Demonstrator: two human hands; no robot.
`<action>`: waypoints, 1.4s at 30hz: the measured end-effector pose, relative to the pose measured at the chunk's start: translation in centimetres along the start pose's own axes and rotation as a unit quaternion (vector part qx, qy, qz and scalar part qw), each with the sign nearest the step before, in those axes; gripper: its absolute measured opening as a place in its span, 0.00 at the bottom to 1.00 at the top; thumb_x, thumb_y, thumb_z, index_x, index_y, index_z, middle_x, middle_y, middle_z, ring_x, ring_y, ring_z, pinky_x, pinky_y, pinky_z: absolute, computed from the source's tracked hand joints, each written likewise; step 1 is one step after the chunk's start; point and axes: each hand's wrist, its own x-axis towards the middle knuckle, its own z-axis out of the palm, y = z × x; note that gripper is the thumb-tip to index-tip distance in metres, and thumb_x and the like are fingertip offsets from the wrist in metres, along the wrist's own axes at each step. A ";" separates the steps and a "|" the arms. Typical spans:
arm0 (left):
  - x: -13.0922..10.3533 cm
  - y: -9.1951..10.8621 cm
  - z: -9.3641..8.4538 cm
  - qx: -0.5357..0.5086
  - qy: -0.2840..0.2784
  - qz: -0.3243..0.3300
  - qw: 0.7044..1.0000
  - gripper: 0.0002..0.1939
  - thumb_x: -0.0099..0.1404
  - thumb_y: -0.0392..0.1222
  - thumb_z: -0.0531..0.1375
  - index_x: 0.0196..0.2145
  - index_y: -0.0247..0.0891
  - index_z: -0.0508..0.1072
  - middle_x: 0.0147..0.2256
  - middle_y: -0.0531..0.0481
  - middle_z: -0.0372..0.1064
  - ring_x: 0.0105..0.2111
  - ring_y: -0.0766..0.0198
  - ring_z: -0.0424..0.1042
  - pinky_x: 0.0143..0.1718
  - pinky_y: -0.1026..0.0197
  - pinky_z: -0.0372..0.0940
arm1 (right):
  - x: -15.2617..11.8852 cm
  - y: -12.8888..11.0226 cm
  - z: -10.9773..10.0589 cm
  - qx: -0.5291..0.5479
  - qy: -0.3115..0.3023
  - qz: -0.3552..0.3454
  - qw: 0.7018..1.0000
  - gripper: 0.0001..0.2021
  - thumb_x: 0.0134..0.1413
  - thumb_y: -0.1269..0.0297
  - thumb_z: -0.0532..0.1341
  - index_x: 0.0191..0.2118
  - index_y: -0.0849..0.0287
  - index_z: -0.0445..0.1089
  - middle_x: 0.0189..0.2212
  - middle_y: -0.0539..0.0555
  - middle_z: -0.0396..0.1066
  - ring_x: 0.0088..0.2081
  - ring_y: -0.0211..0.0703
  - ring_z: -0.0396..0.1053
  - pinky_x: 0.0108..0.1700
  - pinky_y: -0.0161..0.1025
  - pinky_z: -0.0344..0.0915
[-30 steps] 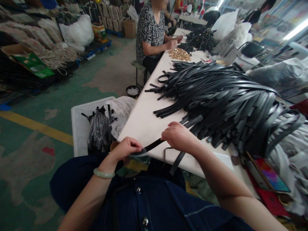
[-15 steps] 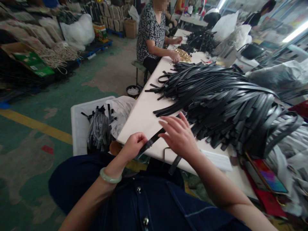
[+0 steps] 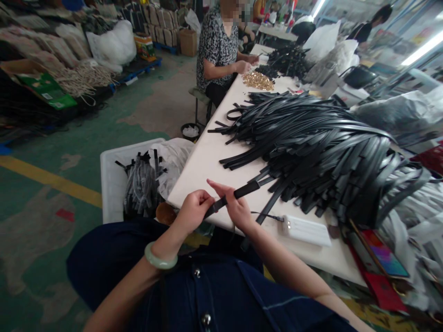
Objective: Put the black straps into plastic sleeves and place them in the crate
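A short black strap [image 3: 246, 189] slants over the near edge of the white table [image 3: 197, 171]. My left hand [image 3: 195, 208] pinches its lower end. Against the strap's middle lies my right hand [image 3: 235, 205], its thumb and fingers on either side and the fingers stretched out rather than wrapped round it. The strap's far end points toward a large pile of black straps [image 3: 311, 138] on the table. Another dark strap [image 3: 268, 206] runs past my right wrist to the table edge.
Right of my hands are a white power bank [image 3: 306, 230] with a cable and a phone [image 3: 386, 253]. A white crate [image 3: 112, 184] of straps stands left. Beyond, a person [image 3: 218, 50] sits beside gold pieces [image 3: 258, 80].
My right hand has moved left and down, from above the strap to against its middle. The strap's far end now shows. The seated person's hands have shifted away from the gold pieces.
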 end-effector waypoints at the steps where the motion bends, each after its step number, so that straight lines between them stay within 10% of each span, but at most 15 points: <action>1: 0.1 0.2 0.2 0.012 0.011 0.014 1.000 0.13 0.57 0.48 0.61 0.26 0.35 0.67 0.24 0.50 0.71 0.26 0.64 0.69 0.30 0.63 0.62 | -0.4 0.5 0.6 -0.041 -0.003 -0.012 0.999 0.24 0.64 0.46 0.47 0.52 0.55 0.70 0.57 0.56 0.65 0.60 0.48 0.59 0.64 0.50 0.51; 5: 0.3 0.8 -0.6 0.000 -0.033 0.035 0.999 0.17 0.58 0.53 0.62 0.32 0.33 0.71 0.30 0.47 0.72 0.33 0.62 0.69 0.35 0.62 0.63 | -0.8 1.7 2.2 -0.127 0.049 -0.036 0.990 0.24 0.62 0.45 0.50 0.48 0.57 0.72 0.53 0.59 0.69 0.57 0.49 0.63 0.61 0.49 0.55; 9: 0.7 0.0 -4.0 -0.019 -0.293 -0.004 0.956 0.24 0.57 0.55 0.63 0.44 0.34 0.71 0.40 0.44 0.74 0.40 0.59 0.71 0.43 0.60 0.64 | 1.4 -1.4 0.9 0.002 0.101 0.022 0.995 0.25 0.60 0.41 0.48 0.27 0.57 0.67 0.27 0.55 0.74 0.35 0.45 0.73 0.43 0.44 0.68; 12: 0.9 -2.3 -6.5 0.133 -0.443 -0.066 0.884 0.19 0.53 0.52 0.66 0.37 0.35 0.76 0.32 0.48 0.75 0.33 0.61 0.72 0.36 0.62 0.65 | 3.7 -7.0 -2.4 0.084 0.092 -0.002 0.992 0.26 0.58 0.39 0.48 0.20 0.55 0.53 0.11 0.44 0.50 0.15 0.36 0.56 0.22 0.33 0.59; 15: 0.6 -4.5 -8.0 0.242 -0.412 -0.080 0.875 0.15 0.56 0.51 0.62 0.28 0.34 0.76 0.21 0.52 0.70 0.24 0.65 0.68 0.28 0.65 0.62 | 5.2 -12.8 -6.2 -0.063 0.100 -0.122 0.985 0.26 0.60 0.41 0.48 0.19 0.54 0.52 0.11 0.41 0.38 0.12 0.34 0.39 0.17 0.32 0.45; 19: -0.3 -4.4 -8.2 0.288 -0.260 -0.053 0.920 0.20 0.64 0.52 0.52 0.27 0.34 0.72 0.20 0.53 0.64 0.22 0.66 0.62 0.25 0.66 0.57 | 5.1 -14.6 -6.5 -0.350 0.076 -0.131 0.925 0.21 0.58 0.46 0.55 0.22 0.56 0.67 0.13 0.47 0.56 0.16 0.36 0.52 0.20 0.35 0.49; 22: -0.5 -2.7 -7.7 0.290 -0.249 -0.024 0.924 0.18 0.63 0.53 0.54 0.27 0.34 0.71 0.25 0.51 0.66 0.27 0.65 0.63 0.28 0.66 0.57 | 4.1 -10.6 -2.4 -0.492 -0.134 -0.021 0.860 0.13 0.57 0.55 0.58 0.34 0.60 0.75 0.27 0.55 0.72 0.27 0.40 0.66 0.30 0.35 0.58; 26: -0.8 -1.6 -7.6 0.169 -0.373 -0.120 0.904 0.22 0.60 0.59 0.58 0.36 0.36 0.72 0.25 0.54 0.62 0.23 0.68 0.60 0.24 0.66 0.57 | 2.5 -4.7 1.9 -0.455 -0.427 0.161 0.765 0.18 0.58 0.53 0.56 0.41 0.62 0.76 0.27 0.53 0.73 0.26 0.36 0.64 0.29 0.32 0.56; 30: -2.1 -2.6 -9.4 0.071 -0.435 -0.194 0.876 0.26 0.60 0.65 0.54 0.37 0.38 0.70 0.25 0.53 0.64 0.21 0.68 0.62 0.25 0.65 0.60 | 2.2 -2.9 1.0 -0.411 -0.443 0.243 0.759 0.14 0.51 0.60 0.60 0.38 0.64 0.76 0.23 0.49 0.70 0.23 0.33 0.60 0.25 0.30 0.53; 36: -4.1 -3.9 -13.2 0.126 -0.430 -0.178 0.876 0.25 0.61 0.63 0.55 0.36 0.36 0.71 0.24 0.54 0.62 0.23 0.68 0.63 0.27 0.66 0.60 | 3.9 -4.2 -1.9 -0.460 -0.455 0.156 0.746 0.12 0.53 0.63 0.57 0.35 0.65 0.75 0.24 0.51 0.69 0.24 0.34 0.59 0.27 0.31 0.53; 42: -4.1 -4.5 -12.0 0.130 -0.387 -0.168 0.897 0.28 0.60 0.67 0.51 0.33 0.36 0.69 0.23 0.56 0.54 0.21 0.70 0.54 0.22 0.68 0.53 | 2.9 -4.5 -0.7 -0.490 -0.435 0.132 0.744 0.11 0.54 0.62 0.57 0.33 0.63 0.75 0.20 0.48 0.63 0.22 0.33 0.54 0.25 0.32 0.48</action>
